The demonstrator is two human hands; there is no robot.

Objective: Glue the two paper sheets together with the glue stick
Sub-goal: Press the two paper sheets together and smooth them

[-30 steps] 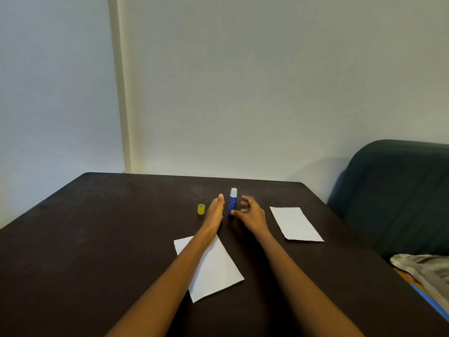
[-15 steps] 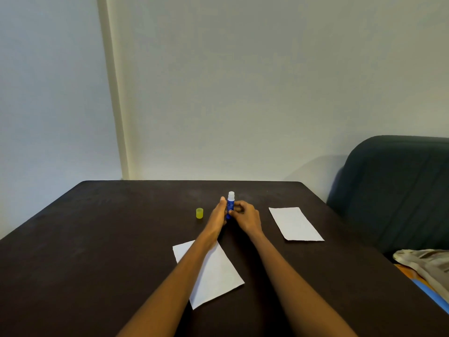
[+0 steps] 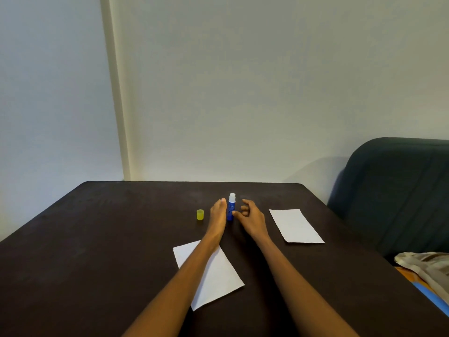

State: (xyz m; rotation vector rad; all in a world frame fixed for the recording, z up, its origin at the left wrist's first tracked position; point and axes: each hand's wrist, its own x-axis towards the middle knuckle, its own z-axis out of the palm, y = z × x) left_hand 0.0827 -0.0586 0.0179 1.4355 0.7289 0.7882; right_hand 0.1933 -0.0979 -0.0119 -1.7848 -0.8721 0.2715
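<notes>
Glue stick (image 3: pixel 231 207): blue tube with a white top, standing upright on the dark table (image 3: pixel 97 251), near the far middle of it. It has no cap on.
Left hand (image 3: pixel 218 216): just left of the glue stick, fingers straight and together, palm side turned to the tube. It is open. I cannot tell if it touches the tube.
Right hand (image 3: pixel 250 216): just right of the glue stick, fingers loosely curled and apart. The thumb tip reaches the lower part of the tube, but the hand is not closed around it.
Yellow cap (image 3: pixel 200 214): standing on the table left of the glue stick, on the other side of the left hand, apart from it.
Near paper sheet (image 3: pixel 218 276): lying flat, nearer to the person than the glue stick; the left forearm crosses over it.
Far paper sheet (image 3: pixel 295 226): lying flat to the right of the glue stick, beyond the right hand, well apart from the near sheet.
Dark sofa (image 3: pixel 398 190): to the right of the table.
</notes>
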